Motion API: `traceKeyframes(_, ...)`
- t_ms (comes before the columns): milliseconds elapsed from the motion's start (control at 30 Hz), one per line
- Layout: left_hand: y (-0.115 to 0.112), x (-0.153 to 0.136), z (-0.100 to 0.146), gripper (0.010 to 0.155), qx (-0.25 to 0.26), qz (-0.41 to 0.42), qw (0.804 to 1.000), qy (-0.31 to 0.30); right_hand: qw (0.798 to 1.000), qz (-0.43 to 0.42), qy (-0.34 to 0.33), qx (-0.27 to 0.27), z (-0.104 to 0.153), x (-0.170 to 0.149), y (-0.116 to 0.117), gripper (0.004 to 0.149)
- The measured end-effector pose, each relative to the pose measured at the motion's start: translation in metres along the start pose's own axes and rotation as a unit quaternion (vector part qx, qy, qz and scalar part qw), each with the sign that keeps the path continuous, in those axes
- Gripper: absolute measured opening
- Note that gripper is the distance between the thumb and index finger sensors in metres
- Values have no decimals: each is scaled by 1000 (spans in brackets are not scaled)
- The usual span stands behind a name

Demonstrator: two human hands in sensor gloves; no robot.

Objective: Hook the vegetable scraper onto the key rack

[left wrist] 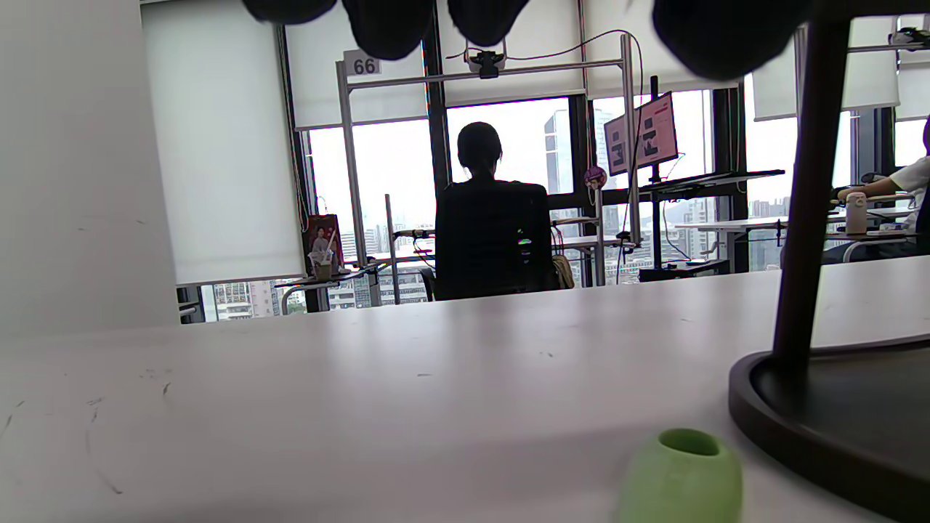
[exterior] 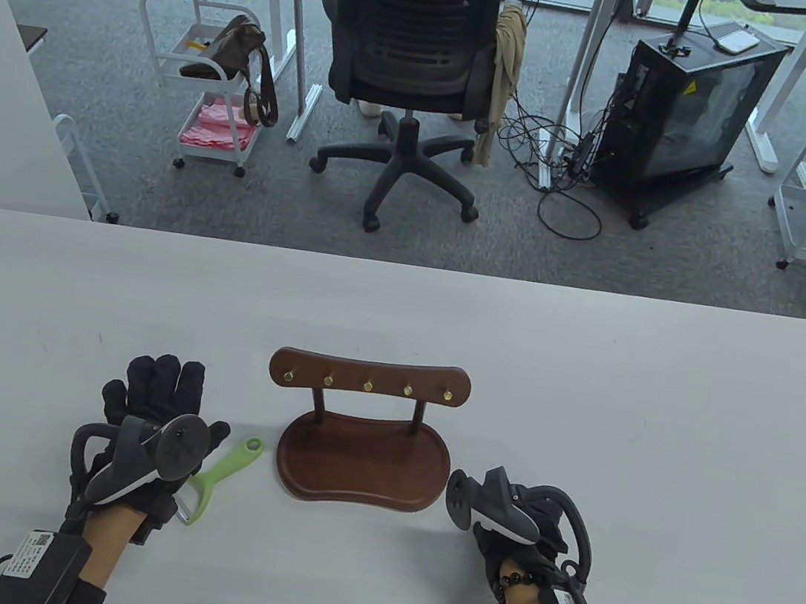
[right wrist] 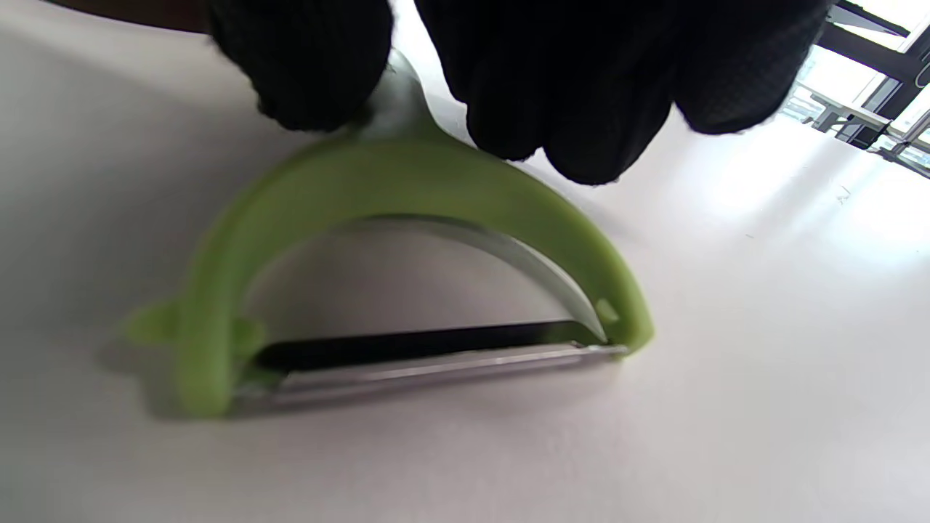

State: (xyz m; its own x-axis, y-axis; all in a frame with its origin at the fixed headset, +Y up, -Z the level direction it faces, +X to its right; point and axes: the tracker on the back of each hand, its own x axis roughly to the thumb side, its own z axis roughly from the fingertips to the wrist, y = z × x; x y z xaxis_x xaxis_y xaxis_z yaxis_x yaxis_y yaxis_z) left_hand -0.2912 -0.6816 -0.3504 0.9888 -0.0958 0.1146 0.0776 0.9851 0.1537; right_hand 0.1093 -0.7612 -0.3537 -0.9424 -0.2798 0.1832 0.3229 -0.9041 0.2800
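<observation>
**Scraper flat on the table, not on the rack**

Nearest, the left hand (exterior: 147,416) lies released, fingers spread and holding nothing, with the green vegetable scraper (exterior: 231,458) flat on the table (exterior: 655,427) just beside its thumb side. The scraper's blade end is nearest, its loop end pointing at the key rack (exterior: 359,453).

The right hand (exterior: 522,521) sits beside the rack's base, well apart from the scraper in the table view. Yet the right wrist view shows gloved fingertips (right wrist: 581,109) touching the scraper (right wrist: 407,181), so I cannot tell its grip.

Beyond, the rack's brass hooks (exterior: 368,385) stand bare
</observation>
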Motion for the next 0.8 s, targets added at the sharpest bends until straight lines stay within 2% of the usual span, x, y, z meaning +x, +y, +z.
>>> traceKeyframes(800, 0, 1, 0, 83, -3, -2, 1000, 1, 999, 38, -14, 3, -4, 14, 3, 64)
